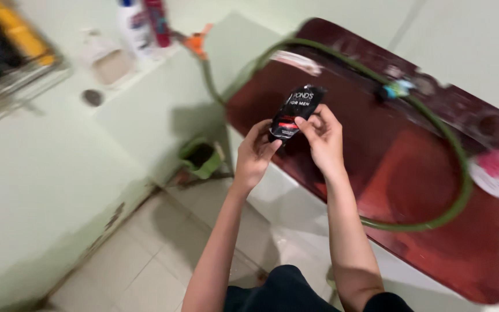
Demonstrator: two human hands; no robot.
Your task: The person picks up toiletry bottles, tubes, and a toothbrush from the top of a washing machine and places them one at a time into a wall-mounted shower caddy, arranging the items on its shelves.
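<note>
One dark red tabletop (428, 190) fills the right side, one green hose (460, 173) looping across it. Floor lies open at seven o'clock. Two hands, left hand (255, 155) and right hand (321, 137), pinch one black sachet (294, 111) with closed fingers, above the tabletop's ten o'clock edge.

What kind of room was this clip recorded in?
Probably a home bathroom or wash area: pale tiled floor, plastic toiletry bottles on a ledge, and a green rubber hose looped over a dark red lid. Both hands hold a small black sachet.
</note>
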